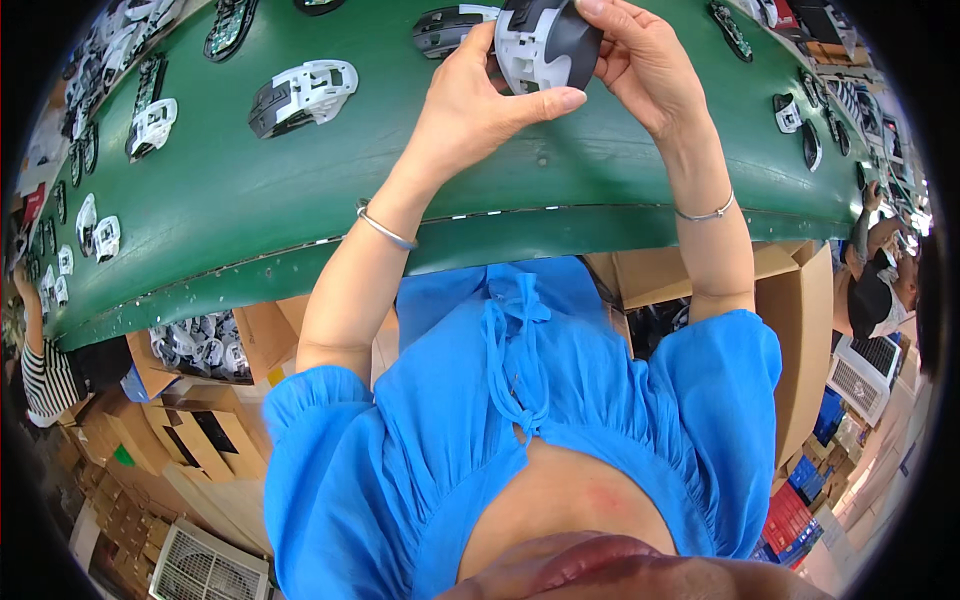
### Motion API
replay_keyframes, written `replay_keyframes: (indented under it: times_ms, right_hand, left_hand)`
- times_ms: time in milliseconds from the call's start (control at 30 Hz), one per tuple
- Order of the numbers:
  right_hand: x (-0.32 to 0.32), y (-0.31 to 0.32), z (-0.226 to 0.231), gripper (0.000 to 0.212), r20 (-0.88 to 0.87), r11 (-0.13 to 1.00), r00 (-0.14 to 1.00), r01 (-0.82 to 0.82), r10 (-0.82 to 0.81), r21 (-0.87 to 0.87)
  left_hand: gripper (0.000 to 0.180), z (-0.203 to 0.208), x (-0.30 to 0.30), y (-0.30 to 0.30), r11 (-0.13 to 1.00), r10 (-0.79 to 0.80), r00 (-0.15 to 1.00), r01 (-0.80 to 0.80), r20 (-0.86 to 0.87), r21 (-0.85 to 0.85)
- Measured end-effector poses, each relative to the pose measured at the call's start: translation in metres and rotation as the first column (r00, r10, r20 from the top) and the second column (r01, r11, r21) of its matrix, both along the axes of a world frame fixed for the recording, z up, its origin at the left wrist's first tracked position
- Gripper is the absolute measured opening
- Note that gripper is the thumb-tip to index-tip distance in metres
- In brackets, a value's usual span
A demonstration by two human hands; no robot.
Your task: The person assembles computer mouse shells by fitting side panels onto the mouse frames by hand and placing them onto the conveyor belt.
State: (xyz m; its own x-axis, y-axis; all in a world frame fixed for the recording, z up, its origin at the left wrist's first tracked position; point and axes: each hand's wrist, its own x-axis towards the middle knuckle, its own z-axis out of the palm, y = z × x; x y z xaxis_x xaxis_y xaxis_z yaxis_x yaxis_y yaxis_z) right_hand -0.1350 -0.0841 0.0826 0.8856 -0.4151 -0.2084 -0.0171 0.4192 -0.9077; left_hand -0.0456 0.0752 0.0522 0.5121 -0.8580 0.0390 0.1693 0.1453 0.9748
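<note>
Above the green work surface, both hands hold a black-and-white computer mouse shell. My left hand is closed on its left side, with the thumb along its lower edge. My right hand grips the dark right side between thumb and fingers. Just behind my left fingers lies a dark-and-white mouse shell, partly hidden. Further left, apart from my hands, rests another mouse shell, white with a dark end.
More mouse shells and a green circuit board lie along the left; others lie at the right. Below the edge stand cardboard boxes, one holding white parts. Other people work at the far left and far right.
</note>
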Motion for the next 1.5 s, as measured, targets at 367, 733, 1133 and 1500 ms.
replay_keyframes:
  times_ms: [367, 733, 1133, 1500]
  right_hand:
    - [-0.023, 0.001, -0.013, 0.022, -0.052, 0.948, 0.984, -0.178, 0.170, -0.263]
    - [-0.013, 0.022, -0.016, 0.031, 0.036, 0.970, 0.997, -0.055, 0.065, -0.238]
    - [-0.028, 0.014, -0.018, 0.021, 0.238, 0.986, 0.971, 0.050, -0.011, -0.159]
    - [-0.039, 0.034, -0.046, 0.018, 0.280, 0.997, 0.956, 0.080, -0.084, 0.026]
  left_hand:
    - [0.067, -0.002, 0.005, 0.003, 0.996, 0.058, 0.989, -0.066, -0.135, -0.055]
    - [0.060, -0.005, -0.001, 0.001, 0.960, 0.198, 0.937, -0.245, 0.287, 0.138]
    - [0.082, -0.023, 0.008, 0.004, 0.949, 0.314, 0.735, -0.227, 0.601, -0.218]
    - [0.072, -0.023, -0.017, 0.002, 0.942, 0.306, 0.917, -0.255, 0.255, -0.217]
